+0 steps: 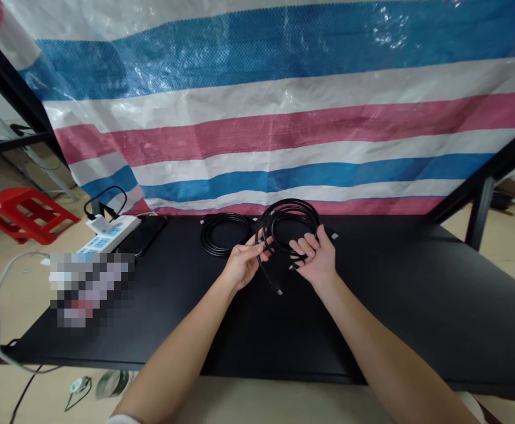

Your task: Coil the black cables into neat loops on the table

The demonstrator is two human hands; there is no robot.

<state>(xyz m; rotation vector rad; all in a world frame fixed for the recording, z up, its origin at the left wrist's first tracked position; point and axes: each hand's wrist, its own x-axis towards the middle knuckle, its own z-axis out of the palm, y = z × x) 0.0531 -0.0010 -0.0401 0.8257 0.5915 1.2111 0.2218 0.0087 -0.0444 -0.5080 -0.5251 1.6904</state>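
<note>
Black cable coil (287, 219) rises above the tabletop (399, 306) — I see the left hand (243, 266) and right hand (314, 257) clamped on it, holding its loops up.

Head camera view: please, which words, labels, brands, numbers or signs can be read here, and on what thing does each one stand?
No text can be read in this view.
White label on the white power strip: any marks are too small to read.
Pixelated patch on the black table: too blurred to read.
Plug of the black cable: any marking is too small to read.
</note>
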